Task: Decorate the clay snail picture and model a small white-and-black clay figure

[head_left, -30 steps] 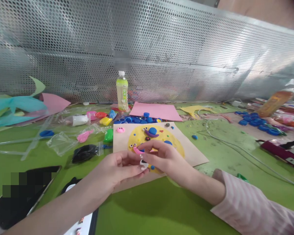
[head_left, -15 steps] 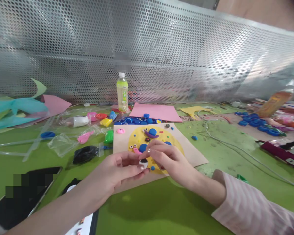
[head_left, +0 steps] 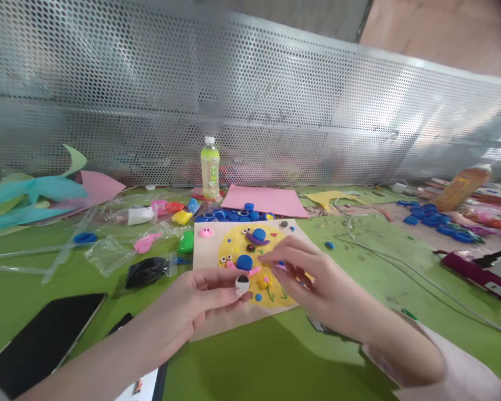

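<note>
Between the thumb and fingers of my left hand (head_left: 206, 298) is a small round white disc (head_left: 242, 285) with a black patch on its upper part. My right hand (head_left: 303, 273) hovers over the right side of the picture, its fingers curved and slightly apart, with nothing visible between the tips. Beneath both hands lies a pale sheet (head_left: 209, 323) with a yellow painted area. On it are clay snails with blue bottle-cap shells; one has a pink body (head_left: 254, 272), another a purple one (head_left: 256, 240). A clay flower (head_left: 265, 282) sits lower down. My right hand partly covers another blue cap.
Bagged coloured clay, including a black pack (head_left: 146, 273) and a green one (head_left: 186, 241), lies left of the sheet. A dark phone (head_left: 45, 334) rests nearer. Behind stand a drink bottle (head_left: 210, 170) and pink paper (head_left: 263, 200). A cable (head_left: 401, 264) crosses the right side.
My right hand has pulled away from the white disc to the right, uncovering the flower and the pink snail's body. My left hand still holds the disc. The view has tilted slightly upward.
</note>
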### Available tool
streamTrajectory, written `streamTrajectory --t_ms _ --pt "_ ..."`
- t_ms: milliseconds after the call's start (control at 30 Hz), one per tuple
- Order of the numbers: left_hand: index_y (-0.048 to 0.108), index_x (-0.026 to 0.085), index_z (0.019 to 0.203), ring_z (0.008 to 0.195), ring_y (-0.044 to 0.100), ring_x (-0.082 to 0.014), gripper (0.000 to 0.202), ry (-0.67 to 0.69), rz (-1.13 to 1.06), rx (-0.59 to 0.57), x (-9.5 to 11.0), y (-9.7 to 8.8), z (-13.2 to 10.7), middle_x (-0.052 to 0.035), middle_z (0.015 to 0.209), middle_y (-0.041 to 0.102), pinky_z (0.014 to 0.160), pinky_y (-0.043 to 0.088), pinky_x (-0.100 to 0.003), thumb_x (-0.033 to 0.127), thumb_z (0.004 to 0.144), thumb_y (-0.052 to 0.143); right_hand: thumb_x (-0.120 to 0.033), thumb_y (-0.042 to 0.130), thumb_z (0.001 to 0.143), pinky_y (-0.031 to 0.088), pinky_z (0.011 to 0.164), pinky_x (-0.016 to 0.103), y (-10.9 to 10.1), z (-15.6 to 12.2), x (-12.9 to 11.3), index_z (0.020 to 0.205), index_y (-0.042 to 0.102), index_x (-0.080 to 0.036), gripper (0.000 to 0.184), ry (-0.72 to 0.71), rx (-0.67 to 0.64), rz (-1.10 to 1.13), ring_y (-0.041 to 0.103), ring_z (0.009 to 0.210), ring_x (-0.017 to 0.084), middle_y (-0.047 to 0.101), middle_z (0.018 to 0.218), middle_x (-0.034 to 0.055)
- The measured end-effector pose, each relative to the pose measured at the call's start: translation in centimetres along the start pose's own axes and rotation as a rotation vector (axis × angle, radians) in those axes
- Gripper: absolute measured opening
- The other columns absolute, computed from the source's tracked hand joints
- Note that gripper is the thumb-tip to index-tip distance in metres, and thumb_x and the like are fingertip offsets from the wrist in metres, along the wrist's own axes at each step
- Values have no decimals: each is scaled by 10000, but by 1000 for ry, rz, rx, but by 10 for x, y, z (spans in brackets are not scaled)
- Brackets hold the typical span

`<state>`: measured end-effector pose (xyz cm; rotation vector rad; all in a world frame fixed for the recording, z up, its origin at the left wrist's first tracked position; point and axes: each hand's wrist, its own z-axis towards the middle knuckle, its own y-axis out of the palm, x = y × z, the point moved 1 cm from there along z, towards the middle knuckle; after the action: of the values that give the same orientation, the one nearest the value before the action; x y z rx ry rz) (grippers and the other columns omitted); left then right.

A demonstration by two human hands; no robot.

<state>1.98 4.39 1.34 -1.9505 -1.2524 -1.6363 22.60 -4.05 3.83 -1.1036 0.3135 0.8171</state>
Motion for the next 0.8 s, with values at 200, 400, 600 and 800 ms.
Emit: streamTrajectory --t_ms 200,400,600,800 --pt "801 135 905 824 729 -165 233 41 -123 42 2 -3 1 -97 876 792 768 595 -166 284 734 855 -282 567 946 575 789 330 -24 -74 27 1173 592 -264 229 -122 5 -596 646 991 211 680 1055 52" --pt "792 166 911 784 723 -141 226 20 -85 3 -2 -2 2 -56 845 785 747 591 -172 245 715 875 -258 635 870 622 744 359 -17 -92 37 1134 629 -212 268 -226 2 -712 694 919 253 723 1023 86" --pt "760 197 812 738 709 -130 193 -4 -56 -135 -5 1 3 -26 774 758 635 555 -164 293 700 885 -154 527 930 564 806 317 -1 -37 -9 1133 642 -182 235 -248 -65 -297 654 922 212 699 979 98" --pt "753 203 893 708 674 -101 172 -2 -9 -228 -6 -1 2 -16 818 730 639 527 -164 261 759 844 -275 582 906 485 667 278 22 0 -17 957 621 -184 112 104 -51 262 559 738 144 602 857 33"
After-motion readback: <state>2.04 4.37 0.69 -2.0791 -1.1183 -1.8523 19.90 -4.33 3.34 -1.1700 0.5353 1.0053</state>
